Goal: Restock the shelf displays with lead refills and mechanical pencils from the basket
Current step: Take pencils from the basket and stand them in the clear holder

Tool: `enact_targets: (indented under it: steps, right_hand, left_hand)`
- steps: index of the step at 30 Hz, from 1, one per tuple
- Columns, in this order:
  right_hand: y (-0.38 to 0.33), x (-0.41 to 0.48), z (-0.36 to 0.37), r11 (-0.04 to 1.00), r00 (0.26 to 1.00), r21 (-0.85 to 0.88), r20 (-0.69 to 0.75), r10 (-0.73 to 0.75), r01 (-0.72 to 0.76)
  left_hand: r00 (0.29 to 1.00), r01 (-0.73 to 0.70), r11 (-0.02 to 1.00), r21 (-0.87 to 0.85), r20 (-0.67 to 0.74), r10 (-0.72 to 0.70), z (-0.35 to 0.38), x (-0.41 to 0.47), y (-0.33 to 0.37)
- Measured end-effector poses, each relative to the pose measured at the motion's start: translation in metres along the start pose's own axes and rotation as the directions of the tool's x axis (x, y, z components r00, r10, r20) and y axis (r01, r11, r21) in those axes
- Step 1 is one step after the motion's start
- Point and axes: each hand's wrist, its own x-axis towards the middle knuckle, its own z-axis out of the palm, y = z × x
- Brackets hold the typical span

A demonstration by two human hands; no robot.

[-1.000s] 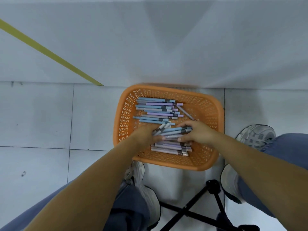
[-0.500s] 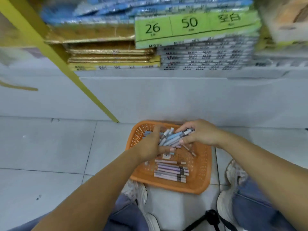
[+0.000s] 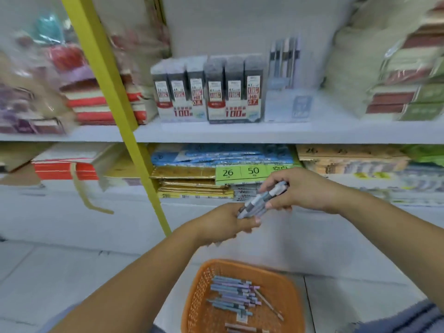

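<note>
Both of my hands are raised in front of the lower shelf, holding one bundle of mechanical pencils between them. My right hand grips the upper end of the bundle. My left hand grips its lower end, fingers curled under the tips. Below them the orange basket sits on the floor with several pastel pencils lying in it. On the upper shelf stand two grey lead refill display boxes and, right of them, a pale mechanical pencil display.
A yellow strut slants down across the shelving left of my hands. Stacks of packaged stationery fill the upper shelf on both sides. Gold and blue packets with green price tags lie on the lower shelf behind my hands.
My view has swung up from the basket to the shelves. Both hands have lifted the pencil bundle out of the basket and up to lower-shelf height.
</note>
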Motion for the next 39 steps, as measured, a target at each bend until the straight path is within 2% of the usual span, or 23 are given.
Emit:
enact_targets:
  steps: [2,5,7,13,19,20,24,26,27,29,31,39]
  right_hand:
    - [-0.017,0.000,-0.016,0.991,0.991,0.125,-0.127,-0.032,0.048]
    - [-0.034,0.005,-0.032,0.873,0.946,0.439,-0.316,-0.070,0.211]
    - [-0.043,0.010,-0.038,0.837,0.903,0.464,-0.423,-0.077,0.289]
    - [-0.056,0.018,-0.056,0.830,0.787,0.401,-0.613,-0.073,0.389]
    - [-0.075,0.020,-0.085,0.826,0.725,0.301,-0.665,-0.176,0.476]
    - [-0.080,0.020,-0.093,0.825,0.696,0.261,-0.689,-0.204,0.501]
    - [-0.105,0.024,-0.146,0.811,0.498,0.027,-0.801,-0.332,0.585]
    - [-0.111,0.037,-0.168,0.836,0.457,-0.115,-0.793,-0.402,0.536]
    - [-0.110,0.047,-0.176,0.857,0.462,-0.187,-0.777,-0.428,0.480]
    - [-0.104,0.067,-0.187,0.885,0.519,-0.324,-0.721,-0.460,0.334]
    - [-0.095,0.082,-0.191,0.874,0.565,-0.438,-0.675,-0.475,0.212]
    - [-0.082,0.108,-0.187,0.824,0.628,-0.551,-0.598,-0.498,0.129]
  left_hand:
    - [0.996,-0.089,0.974,-0.207,-0.046,0.081,-0.008,-0.004,0.017]
    - [0.973,-0.196,0.926,-0.323,-0.179,0.144,-0.020,-0.002,0.042]
    - [0.966,-0.229,0.894,-0.385,-0.201,0.161,-0.029,0.003,0.059]
    - [0.934,-0.343,0.793,-0.504,-0.273,0.230,-0.041,0.018,0.089]
    - [0.895,-0.426,0.715,-0.555,-0.374,0.243,-0.052,0.036,0.107]
    - [0.886,-0.439,0.711,-0.549,-0.396,0.241,-0.055,0.038,0.110]
    - [0.838,-0.488,0.721,-0.492,-0.495,0.230,-0.070,0.049,0.120]
    - [0.826,-0.501,0.705,-0.502,-0.519,0.218,-0.076,0.055,0.122]
    - [0.825,-0.505,0.695,-0.511,-0.523,0.215,-0.078,0.057,0.122]
    - [0.825,-0.508,0.687,-0.520,-0.524,0.213,-0.079,0.061,0.123]
    - [0.826,-0.508,0.683,-0.525,-0.521,0.214,-0.080,0.063,0.123]
    - [0.832,-0.502,0.682,-0.531,-0.512,0.214,-0.085,0.066,0.121]
